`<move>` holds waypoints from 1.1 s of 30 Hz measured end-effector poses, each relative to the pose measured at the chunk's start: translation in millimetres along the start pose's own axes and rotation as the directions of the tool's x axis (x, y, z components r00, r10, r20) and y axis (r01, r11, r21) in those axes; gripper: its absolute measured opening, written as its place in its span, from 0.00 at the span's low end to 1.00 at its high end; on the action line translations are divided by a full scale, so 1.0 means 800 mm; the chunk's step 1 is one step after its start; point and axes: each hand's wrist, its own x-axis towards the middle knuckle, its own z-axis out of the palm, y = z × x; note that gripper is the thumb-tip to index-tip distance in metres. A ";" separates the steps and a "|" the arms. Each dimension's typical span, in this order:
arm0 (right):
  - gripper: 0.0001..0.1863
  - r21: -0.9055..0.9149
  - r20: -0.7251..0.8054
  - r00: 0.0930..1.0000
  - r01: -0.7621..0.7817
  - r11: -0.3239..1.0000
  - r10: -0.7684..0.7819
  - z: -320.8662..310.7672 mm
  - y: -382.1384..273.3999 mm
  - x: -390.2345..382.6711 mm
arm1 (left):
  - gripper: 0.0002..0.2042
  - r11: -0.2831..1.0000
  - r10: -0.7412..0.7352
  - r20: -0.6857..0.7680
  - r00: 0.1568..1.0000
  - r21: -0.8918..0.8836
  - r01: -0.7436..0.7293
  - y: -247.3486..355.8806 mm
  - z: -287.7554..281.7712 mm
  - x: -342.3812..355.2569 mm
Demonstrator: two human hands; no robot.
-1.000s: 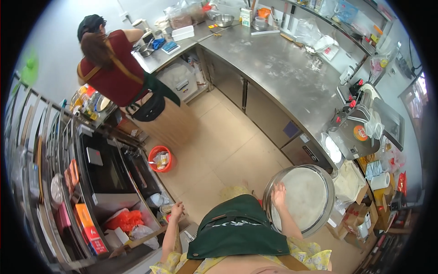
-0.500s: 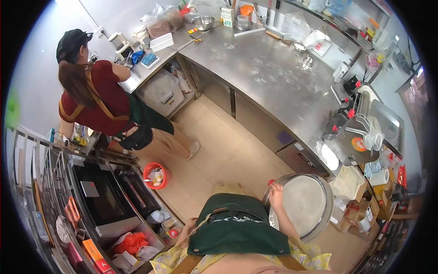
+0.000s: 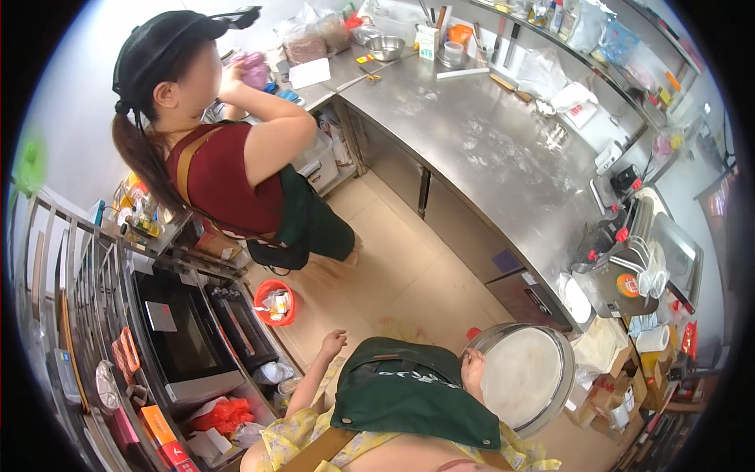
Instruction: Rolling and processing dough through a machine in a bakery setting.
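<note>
My left hand (image 3: 334, 344) is raised in front of my left side, over the tiled floor. Its fingers are curled in and nothing shows in them. Close against the right edge of my dark green apron (image 3: 397, 393) is my right hand (image 3: 473, 370), its fingers bent together; whether they hold something small is hidden. Right beside that hand stands a wide round metal tub (image 3: 568, 377) with a flat, pale top surface (image 3: 521, 370). A small red piece (image 3: 473, 333) sits by the tub's far left rim, just beyond my fingertips and apart from them.
A co-worker (image 3: 228, 149) stands at the far left, hands raised by a pinkish-purple bundle (image 3: 250, 69). Ahead runs a flour-dusted steel counter (image 3: 472, 134). A red bin (image 3: 274, 302) stands on the floor, beside an oven (image 3: 177, 334). Cardboard boxes (image 3: 613, 401) lie right of the tub.
My left hand has come up and forward from beside my apron. My right hand has drawn back from the red piece. The co-worker has turned rightward and raised both arms.
</note>
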 end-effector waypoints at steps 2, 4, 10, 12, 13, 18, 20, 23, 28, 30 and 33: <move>0.11 -0.006 -0.001 1.000 0.018 1.000 -0.018 0.001 -0.009 0.013 | 0.21 0.995 0.008 0.064 0.998 0.099 -0.015 -0.010 0.007 0.002; 0.11 0.011 -0.005 0.996 0.092 0.996 -0.092 0.001 -0.015 0.033 | 0.20 0.994 -0.031 0.066 0.997 0.107 0.023 -0.029 0.012 -0.004; 0.11 0.027 0.084 0.996 0.041 0.999 -0.043 0.011 -0.016 0.057 | 0.17 0.973 -0.209 0.022 0.978 0.104 0.206 -0.102 -0.012 -0.035; 0.11 0.025 0.096 0.994 0.055 0.998 -0.057 0.013 -0.026 0.060 | 0.15 0.952 -0.273 0.052 0.961 0.159 0.262 -0.116 -0.028 -0.040; 0.12 0.025 0.112 0.991 0.068 0.997 -0.071 0.014 -0.031 0.060 | 0.14 0.924 -0.339 0.073 0.938 0.215 0.317 -0.126 -0.037 -0.043; 0.12 0.081 0.210 0.976 0.045 0.996 -0.061 0.027 -0.047 0.057 | 0.14 0.967 -0.045 0.221 0.974 0.256 -0.013 -0.180 -0.046 -0.038; 0.12 0.070 0.250 0.967 0.036 0.997 -0.052 0.027 -0.049 0.052 | 0.15 0.948 -0.318 -0.025 0.948 -0.039 0.317 -0.135 -0.028 -0.027; 0.11 0.092 0.283 0.957 0.034 0.995 -0.058 0.024 -0.055 0.048 | 0.17 0.962 -0.268 -0.016 0.963 -0.048 0.267 -0.091 -0.012 -0.022; 0.11 0.064 0.347 0.928 0.120 0.991 -0.135 0.032 -0.035 0.059 | 0.20 0.984 -0.179 -0.065 0.982 -0.014 0.179 -0.089 0.018 -0.020; 0.11 0.143 0.244 0.969 -0.002 0.990 -0.033 0.031 -0.030 0.039 | 0.21 0.977 -0.065 -0.029 0.997 0.204 0.070 -0.055 0.009 0.018; 0.10 0.062 0.290 0.952 0.084 0.995 -0.099 0.033 0.011 0.057 | 0.22 0.975 -0.124 -0.038 0.992 0.179 0.129 -0.069 0.021 -0.028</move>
